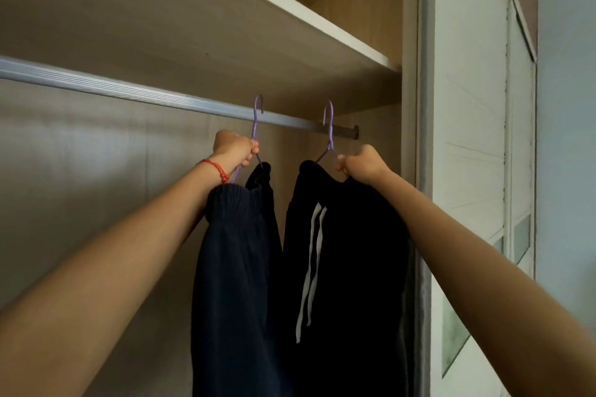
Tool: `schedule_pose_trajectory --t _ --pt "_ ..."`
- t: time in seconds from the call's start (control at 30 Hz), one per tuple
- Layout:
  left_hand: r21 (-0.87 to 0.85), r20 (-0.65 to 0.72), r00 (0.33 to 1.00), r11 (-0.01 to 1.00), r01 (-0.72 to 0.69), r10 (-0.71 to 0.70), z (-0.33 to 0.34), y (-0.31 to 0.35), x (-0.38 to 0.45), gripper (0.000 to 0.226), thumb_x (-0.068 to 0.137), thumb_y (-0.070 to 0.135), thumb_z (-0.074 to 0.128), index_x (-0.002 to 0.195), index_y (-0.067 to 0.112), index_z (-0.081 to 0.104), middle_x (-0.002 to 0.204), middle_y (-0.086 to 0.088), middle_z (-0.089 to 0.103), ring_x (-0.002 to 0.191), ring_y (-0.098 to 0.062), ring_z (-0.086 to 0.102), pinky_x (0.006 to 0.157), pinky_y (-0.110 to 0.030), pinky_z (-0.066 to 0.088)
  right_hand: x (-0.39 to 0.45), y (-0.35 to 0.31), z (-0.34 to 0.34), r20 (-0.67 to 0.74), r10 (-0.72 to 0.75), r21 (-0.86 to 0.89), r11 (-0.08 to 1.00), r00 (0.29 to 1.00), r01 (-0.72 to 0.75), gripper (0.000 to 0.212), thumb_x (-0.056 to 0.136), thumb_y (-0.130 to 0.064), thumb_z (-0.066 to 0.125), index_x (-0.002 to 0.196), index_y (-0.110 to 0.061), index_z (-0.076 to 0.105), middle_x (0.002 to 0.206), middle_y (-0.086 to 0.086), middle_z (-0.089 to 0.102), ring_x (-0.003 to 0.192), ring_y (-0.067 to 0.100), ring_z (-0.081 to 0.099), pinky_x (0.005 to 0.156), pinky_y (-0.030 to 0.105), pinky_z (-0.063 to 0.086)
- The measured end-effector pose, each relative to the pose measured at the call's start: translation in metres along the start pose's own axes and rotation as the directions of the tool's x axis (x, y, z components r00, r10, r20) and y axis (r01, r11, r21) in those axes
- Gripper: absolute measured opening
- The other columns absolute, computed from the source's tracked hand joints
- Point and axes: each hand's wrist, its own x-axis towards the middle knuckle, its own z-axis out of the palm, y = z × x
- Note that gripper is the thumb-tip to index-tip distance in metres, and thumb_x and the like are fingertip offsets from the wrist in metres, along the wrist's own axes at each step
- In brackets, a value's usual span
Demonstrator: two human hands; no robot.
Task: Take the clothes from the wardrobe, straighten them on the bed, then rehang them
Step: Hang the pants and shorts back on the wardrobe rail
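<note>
Hangers fill both your hands: your left hand [235,148] is fisted around one purple hanger [255,126] above the navy garment [235,267]; your right hand [361,161] pinches the other hanger [329,132] above the black striped trousers [338,267]. Both hooks sit at the rail [129,92].

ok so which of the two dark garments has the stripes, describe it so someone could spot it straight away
Start at the silver wardrobe rail under the shelf and follow it to its right end, where two purple hangers hook over it. The striped garment hangs from the right-hand hanger, gripped by the right hand. Unlike the plain navy garment beside it, it is black with two white stripes running down its front.
</note>
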Motion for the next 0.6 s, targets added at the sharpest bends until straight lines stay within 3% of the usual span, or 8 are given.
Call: schedule_pose_trajectory --t 0.17,0.3,0.47,0.6 --pt "-0.007 -0.024 0.998 0.999 -0.052 0.052 0.003 -0.003 0.033 0.032 0.089 -0.004 0.045 0.059 0.006 0.053 0.026 0.005 0.049 0.019 -0.001 0.034 0.027 -0.007 0.022 0.037 -0.002 0.013 -0.002 -0.029 0.024 0.999 1.000 0.029 0.032 0.091 -0.016 0.053 0.060 -0.011 0.058 0.074 0.011 0.053 0.061 0.015 0.046 0.071 0.033 0.039" --pt "0.043 -0.017 0.990 0.990 -0.137 0.137 0.009 -0.010 0.058 0.030 0.087 0.001 0.054 0.058 0.011 0.055 0.056 -0.004 0.053 0.042 -0.013 0.043 0.032 -0.012 0.029 0.066 0.000 0.022 -0.015 -0.038 0.029 0.999 0.999 0.039 0.034 0.092 -0.015 0.052 0.058 -0.013 0.057 0.079 0.011 0.057 0.056 0.012 0.045 0.062 0.028 0.038" --pt "0.037 -0.093 0.984 0.988 -0.147 0.150 0.014 -0.016 0.087 0.029 0.083 0.002 0.058 0.056 0.013 0.060 0.049 0.000 0.058 0.060 -0.019 0.049 0.063 -0.026 0.039 0.095 0.001 0.036 0.000 -0.068 0.067 0.995 0.998 0.068 0.038 0.094 -0.015 0.049 0.057 -0.013 0.055 0.082 0.013 0.057 0.058 0.013 0.045 0.067 0.030 0.039" --pt "0.049 -0.155 0.977 0.989 -0.138 0.144 0.016 -0.019 0.100 0.011 0.083 0.002 0.058 0.084 -0.001 0.068 0.084 -0.021 0.068 0.088 -0.031 0.066 0.075 -0.034 0.047 0.116 0.001 0.044 0.003 -0.097 0.088 0.991 0.995 0.096 0.039 0.095 -0.014 0.048 0.056 -0.013 0.054 0.076 0.007 0.056 0.058 0.010 0.045 0.066 0.027 0.038"
